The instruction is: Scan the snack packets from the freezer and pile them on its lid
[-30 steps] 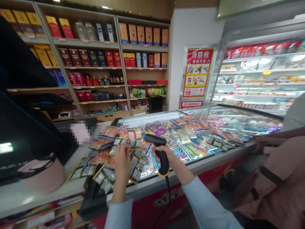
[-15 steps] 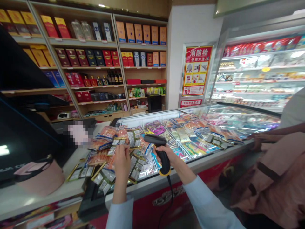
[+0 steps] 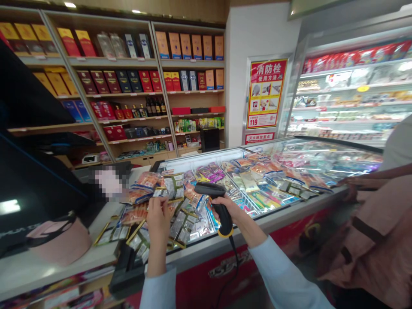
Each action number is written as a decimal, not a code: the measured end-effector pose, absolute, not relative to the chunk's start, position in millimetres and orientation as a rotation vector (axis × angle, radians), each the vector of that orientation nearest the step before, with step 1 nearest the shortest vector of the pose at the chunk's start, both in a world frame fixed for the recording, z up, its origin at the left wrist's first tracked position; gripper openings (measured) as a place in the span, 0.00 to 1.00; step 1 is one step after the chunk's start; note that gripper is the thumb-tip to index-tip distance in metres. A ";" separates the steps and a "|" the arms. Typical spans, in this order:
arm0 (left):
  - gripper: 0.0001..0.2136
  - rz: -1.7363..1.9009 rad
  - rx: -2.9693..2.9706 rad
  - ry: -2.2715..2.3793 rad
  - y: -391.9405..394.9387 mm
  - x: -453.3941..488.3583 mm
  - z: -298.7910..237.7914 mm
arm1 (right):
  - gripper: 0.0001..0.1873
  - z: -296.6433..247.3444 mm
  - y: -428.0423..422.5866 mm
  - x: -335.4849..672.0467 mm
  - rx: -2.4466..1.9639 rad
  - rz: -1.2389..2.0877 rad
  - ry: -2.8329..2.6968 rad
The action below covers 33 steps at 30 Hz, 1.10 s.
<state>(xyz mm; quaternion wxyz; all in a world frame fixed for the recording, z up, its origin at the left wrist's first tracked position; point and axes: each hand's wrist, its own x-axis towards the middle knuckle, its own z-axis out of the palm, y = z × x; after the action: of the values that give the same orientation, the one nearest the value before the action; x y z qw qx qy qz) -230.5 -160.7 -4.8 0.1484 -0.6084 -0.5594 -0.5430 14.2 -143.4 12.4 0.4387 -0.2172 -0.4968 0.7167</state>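
My right hand (image 3: 225,210) is wrapped around the grip of a black barcode scanner (image 3: 210,189) with a yellow ring at its base and a cable hanging down. The scanner's head points left, over the packets. My left hand (image 3: 158,214) is closed, fingertips pinched at the lower edge of a clear and green-gold snack packet (image 3: 174,187); the fingers partly hide the contact. Around it lie more packets of the same kind (image 3: 184,225) and orange-filled packets with blue edges (image 3: 146,180), heaped on the freezer's glass and the counter's end.
A chest freezer (image 3: 270,219) with a glass top runs to the right. Packets (image 3: 298,189) lie further along it, near another person's hand (image 3: 352,189). On the left counter (image 3: 38,274) are a pink container (image 3: 61,242) and a dark monitor (image 3: 28,180). Shelves of boxes stand behind.
My left hand has moved slightly left, and the green-gold packet at its fingertips has shifted left too. My right hand keeps the scanner in nearly the same place. The view has shifted slightly.
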 end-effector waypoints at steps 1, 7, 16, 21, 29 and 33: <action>0.06 -1.552 -1.762 -1.613 -161.2 -231.0 -5.1 | 0.10 12.7 -144.1 13.8 -0.531 1.784 -1.235; 0.07 -1.521 -1.554 -1.761 -160.7 -236.7 3.0 | 0.10 11.6 -147.8 13.4 -0.524 1.793 -1.271; 0.24 -1.093 -1.253 -2.048 -153.9 -233.4 2.0 | 0.09 -5.0 -158.6 10.2 -0.401 1.851 -1.199; 0.24 -1.153 -1.262 -2.016 -157.7 -232.0 -1.3 | 0.11 -26.7 -165.5 -6.8 -0.360 1.941 -1.142; 0.23 -1.148 -1.259 -1.983 -164.2 -246.7 0.2 | 0.12 -30.9 -181.9 -41.5 -0.213 2.046 -1.070; 0.23 -1.113 -1.296 -1.955 -166.7 -254.7 -6.2 | 0.13 -30.7 -187.5 -54.4 -0.134 2.076 -1.055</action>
<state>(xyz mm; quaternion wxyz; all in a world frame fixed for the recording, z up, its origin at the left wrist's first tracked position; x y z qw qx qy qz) -254.7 -166.7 -6.2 0.2692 -0.4808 -0.7252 -0.4128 -54.4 -187.5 -30.7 0.3934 -0.0530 -0.4159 0.8182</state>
